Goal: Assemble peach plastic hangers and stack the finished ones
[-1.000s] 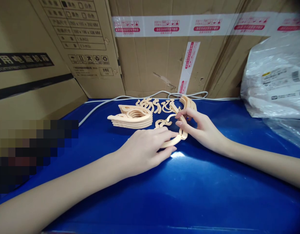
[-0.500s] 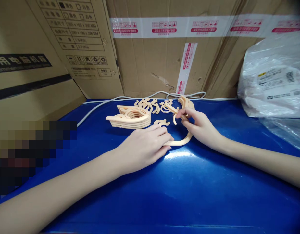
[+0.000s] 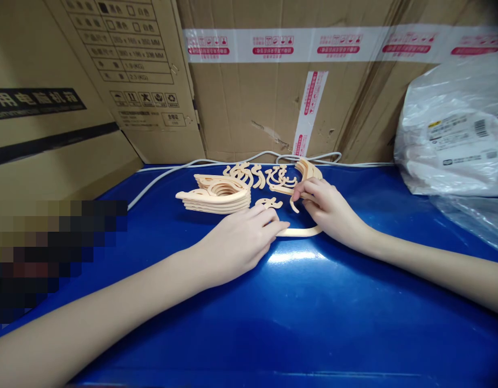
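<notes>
Here, a person has both hands over a shiny blue table (image 3: 249,334), and both hands are busy with one cream-colored thing. It is a bent strip (image 3: 301,233) that runs low across the gap between the two hands, near the middle of the table. The left hand (image 3: 243,242) has its thumb and fingers pinched together on the strip's left end. The right hand (image 3: 327,207) has its fingers closed around the other end, and its palm hides part of it. A flat arm (image 3: 281,189) pokes out to the left from the right hand's fingertips, and a little hook (image 3: 294,205) hangs down just under them. It is hard to tell how these parts join up inside the hand.

Just past the left hand's knuckles lie some small curvy bits (image 3: 269,203). Behind that hand, to the left, sits a tall stack (image 3: 216,202) of cream shapes, laid flat one on top of the other. More curly pieces (image 3: 243,175) lie loose behind the stack. Another pile (image 3: 308,168) sits right behind the right hand, partly covered by it.

A thin white cord (image 3: 170,168) runs along the back of the table. Behind it stands a big brown cardboard sheet (image 3: 249,102) with red and white tape (image 3: 338,46). A clear plastic bag (image 3: 447,129) rests at the far right.
</notes>
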The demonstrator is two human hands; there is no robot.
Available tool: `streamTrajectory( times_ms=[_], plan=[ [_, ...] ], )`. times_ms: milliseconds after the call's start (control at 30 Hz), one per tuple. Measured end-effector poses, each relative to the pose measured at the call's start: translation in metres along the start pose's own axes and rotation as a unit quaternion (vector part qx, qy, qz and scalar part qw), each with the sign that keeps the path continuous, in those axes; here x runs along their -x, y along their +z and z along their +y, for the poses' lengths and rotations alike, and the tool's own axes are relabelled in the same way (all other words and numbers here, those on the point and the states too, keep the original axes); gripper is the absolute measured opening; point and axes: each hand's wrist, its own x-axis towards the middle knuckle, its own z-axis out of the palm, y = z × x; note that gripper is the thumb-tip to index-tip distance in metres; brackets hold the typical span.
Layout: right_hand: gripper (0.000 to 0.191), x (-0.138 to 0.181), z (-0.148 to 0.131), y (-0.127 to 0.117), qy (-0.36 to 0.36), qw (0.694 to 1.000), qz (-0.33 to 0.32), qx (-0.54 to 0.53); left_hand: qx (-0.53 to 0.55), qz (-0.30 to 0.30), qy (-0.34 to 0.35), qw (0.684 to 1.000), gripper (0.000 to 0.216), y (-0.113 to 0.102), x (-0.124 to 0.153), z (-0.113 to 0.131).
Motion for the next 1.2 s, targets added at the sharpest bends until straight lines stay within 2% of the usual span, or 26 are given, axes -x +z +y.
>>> streamTrajectory(
  times_ms=[300, 667, 900, 1100, 1200],
  plan=[
    [0.021, -0.001, 0.005, 0.002, 0.027, 0.999, -0.023, 0.033, 0.044, 0.001, -0.007, 0.999, 0.035, -0.001, 0.0, 0.0],
    [0.021, -0.001, 0.006, 0.003, 0.043, 0.998, -0.03, 0.028, 0.027, -0.07, -0.08, 0.994, 0.052, 0.002, 0.002, 0.002],
    [0.022, -0.002, 0.005, 0.002, 0.049, 0.998, -0.027, 0.018, -0.001, -0.064, -0.074, 0.995, 0.053, -0.003, 0.0, 0.004],
    [0.005, 0.003, -0.016, -0.005, -0.053, 0.998, -0.003, 0.025, 0.002, -0.048, -0.073, 0.996, 0.049, -0.005, 0.001, 0.003],
    [0.017, 0.009, -0.027, -0.007, -0.126, 0.991, -0.029, 0.048, 0.017, -0.031, -0.079, 0.996, 0.046, -0.005, 0.001, 0.004]
  ],
)
